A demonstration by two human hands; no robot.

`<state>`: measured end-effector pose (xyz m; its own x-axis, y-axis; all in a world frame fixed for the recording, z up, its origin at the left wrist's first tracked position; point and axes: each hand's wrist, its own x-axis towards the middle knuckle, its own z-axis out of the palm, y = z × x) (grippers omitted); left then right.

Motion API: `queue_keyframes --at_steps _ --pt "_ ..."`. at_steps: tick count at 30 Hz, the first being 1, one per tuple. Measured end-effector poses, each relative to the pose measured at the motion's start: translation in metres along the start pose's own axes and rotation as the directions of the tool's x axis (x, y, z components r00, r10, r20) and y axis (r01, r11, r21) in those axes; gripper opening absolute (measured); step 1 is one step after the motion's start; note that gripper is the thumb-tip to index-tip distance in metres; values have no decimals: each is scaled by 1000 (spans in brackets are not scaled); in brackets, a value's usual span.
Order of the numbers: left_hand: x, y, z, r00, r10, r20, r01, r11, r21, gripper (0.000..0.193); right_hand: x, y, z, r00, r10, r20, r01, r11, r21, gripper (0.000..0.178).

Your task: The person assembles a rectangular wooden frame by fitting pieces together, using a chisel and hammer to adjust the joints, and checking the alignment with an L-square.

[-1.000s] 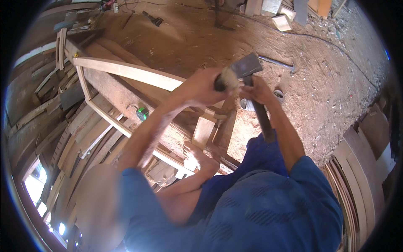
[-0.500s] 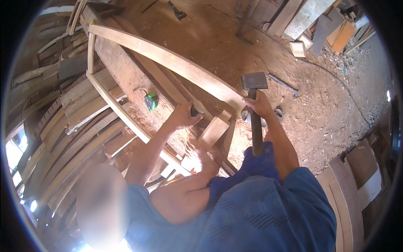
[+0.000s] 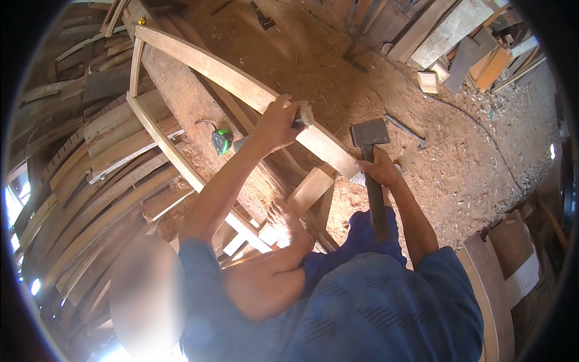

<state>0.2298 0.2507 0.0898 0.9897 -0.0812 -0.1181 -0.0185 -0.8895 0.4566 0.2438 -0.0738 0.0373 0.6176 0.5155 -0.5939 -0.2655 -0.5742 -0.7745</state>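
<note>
My left hand [image 3: 278, 127] is closed around a chisel [image 3: 306, 114], whose frayed pale handle end sticks out past my fingers; a grey blade seems to show behind the hand. It is over the curved top rail of a pale wooden frame [image 3: 208, 60]. My right hand [image 3: 381, 169] grips a mallet [image 3: 370, 131] with a dark, blocky head, its handle pointing down toward my lap. The thumb of that hand is at the rail's near end. Under the frame lies a thick rough beam [image 3: 181, 96]; my bare foot [image 3: 282, 220] rests by a short wood block [image 3: 312, 187].
A green and black tape measure [image 3: 222, 140] lies on the beam. A hammer [image 3: 405, 131] and a dark tool [image 3: 263, 17] are on the dusty floor, crossed by a cable [image 3: 464, 108]. Curved planks [image 3: 90, 211] are stacked at left, offcuts [image 3: 476, 57] at far right.
My left hand has moved up and right with the chisel, from above the beam to the frame's rail. My right hand and the mallet have shifted slightly right and down.
</note>
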Motion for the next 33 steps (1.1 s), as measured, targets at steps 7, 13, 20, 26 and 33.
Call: queue_keyframes --at_steps 7,13,20,26,33 --pt "20 5 23 915 32 401 -8 998 -61 47 6 21 18 997 64 32 -67 990 127 33" --pt "14 7 29 901 59 430 -115 988 105 30 14 39 22 996 53 70 -62 989 134 36" --pt "12 3 40 904 66 423 -140 979 148 30 20 36 6 989 23 147 -45 989 142 35" --pt "6 1 35 914 97 394 -150 983 107 31 11 -6 -21 992 -1 124 18 990 -140 34" --pt "0 -6 36 916 86 391 -153 977 145 31 18 -42 -28 972 44 230 -10 989 -149 37"
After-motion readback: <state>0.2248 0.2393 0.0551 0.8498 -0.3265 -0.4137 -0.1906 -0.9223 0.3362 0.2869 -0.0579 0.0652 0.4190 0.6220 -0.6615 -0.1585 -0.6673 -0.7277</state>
